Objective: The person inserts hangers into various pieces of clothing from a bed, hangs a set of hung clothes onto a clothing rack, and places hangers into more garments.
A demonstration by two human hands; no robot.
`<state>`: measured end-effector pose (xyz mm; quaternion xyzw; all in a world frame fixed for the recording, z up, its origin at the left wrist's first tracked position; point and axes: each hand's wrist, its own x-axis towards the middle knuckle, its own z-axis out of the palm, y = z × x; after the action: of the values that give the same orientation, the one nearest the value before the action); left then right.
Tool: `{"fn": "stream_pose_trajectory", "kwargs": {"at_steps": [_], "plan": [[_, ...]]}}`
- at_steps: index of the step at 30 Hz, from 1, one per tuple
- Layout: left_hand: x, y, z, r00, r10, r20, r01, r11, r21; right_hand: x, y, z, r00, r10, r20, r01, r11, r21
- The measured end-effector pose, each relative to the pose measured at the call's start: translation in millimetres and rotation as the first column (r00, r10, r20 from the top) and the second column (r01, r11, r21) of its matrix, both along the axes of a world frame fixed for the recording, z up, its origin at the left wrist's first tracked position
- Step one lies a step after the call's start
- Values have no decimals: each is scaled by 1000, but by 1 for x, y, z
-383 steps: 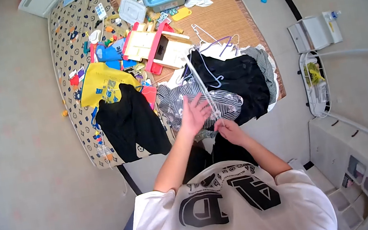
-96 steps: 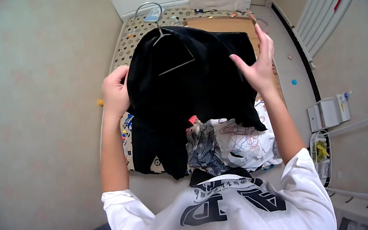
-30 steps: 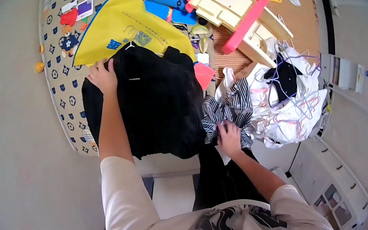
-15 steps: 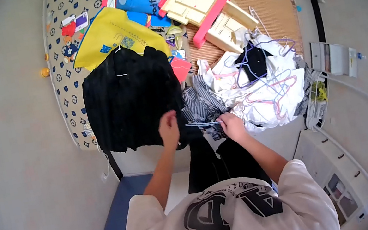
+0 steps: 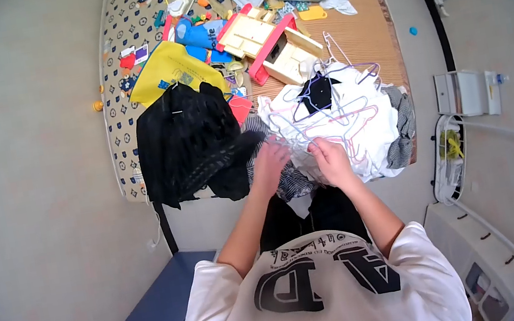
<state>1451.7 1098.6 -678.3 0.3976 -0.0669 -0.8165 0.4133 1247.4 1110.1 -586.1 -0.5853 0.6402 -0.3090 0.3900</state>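
1. Pale walls (image 5: 36, 143) surround a bed (image 5: 120, 125); a black garment (image 5: 165, 142) lies towards its near left corner, and white clothes (image 5: 372, 158) with loose hangers (image 5: 374, 111) are heaped towards its near right corner.
2. By the near edge, the right hand (image 5: 331, 156) has thumb and fingers pinched on what looks like a pale hanger (image 5: 294, 130), over the heap; a firm pinch at one end should stop it twisting.
3. Near it, the left hand (image 5: 272, 158) is blurred beside dark patterned cloth (image 5: 223, 159) lying across the black garment; I cannot tell whether its fingers are closed.
4. Raising the hanger straight up would probably avoid snagging.
5. Thin cloth likely slips, so gather its edge first.
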Motion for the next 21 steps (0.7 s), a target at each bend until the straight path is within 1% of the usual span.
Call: {"fn": "stream_pose_trajectory", "kwargs": {"at_steps": [3, 4, 7, 8, 9, 10, 11, 12, 15, 16, 18, 19, 21], "plan": [[-3, -18, 16, 977, 211, -17, -204, 962, 178, -28, -7, 32, 961, 102, -256, -103, 995, 10], [-2, -20, 19, 946, 322, 25, -323, 938, 125, -36, -10, 34, 953, 138, -269, -122, 990, 73], [29, -17, -6, 855, 508, 101, -518, 841, 156, -53, -13, 35, 860, 299, -414, -243, 953, 183], [47, -11, -22, 825, 553, 119, -564, 792, 233, -57, -14, 35, 857, 322, -402, -261, 944, 202], [57, -7, -17, 793, 593, 140, -604, 735, 308, -61, -14, 34, 889, 295, -350, -242, 952, 187], [62, 6, -13, 765, 597, 241, -642, 736, 215, -63, -14, 33, 917, 269, -295, -224, 958, 177], [69, 21, -9, 787, 541, 296, -604, 774, 192, -64, -14, 32, 940, 242, -238, -206, 964, 169], [79, 37, -8, 802, 482, 351, -562, 809, 173, -63, -14, 32, 974, 185, -129, -165, 974, 155], [112, 105, -6, 841, 278, 465, -380, 914, 142, -52, -18, 33, 992, 114, 59, -123, 974, 188], [122, 131, -7, 828, 194, 526, -337, 922, 191, -48, -18, 26, 984, 132, 116, -150, 975, 162], [140, 178, -1, 779, 4, 627, -263, 910, 321, -34, -19, 15, 970, 128, 207, -173, 960, 219], [146, 197, 4, 745, -98, 660, -237, 886, 399, -26, -19, 10, 961, 124, 248, -188, 950, 251], [164, 225, 9, 682, -236, 692, -246, 818, 521, 2, -19, 6, 930, 143, 338, -244, 928, 280]]}}
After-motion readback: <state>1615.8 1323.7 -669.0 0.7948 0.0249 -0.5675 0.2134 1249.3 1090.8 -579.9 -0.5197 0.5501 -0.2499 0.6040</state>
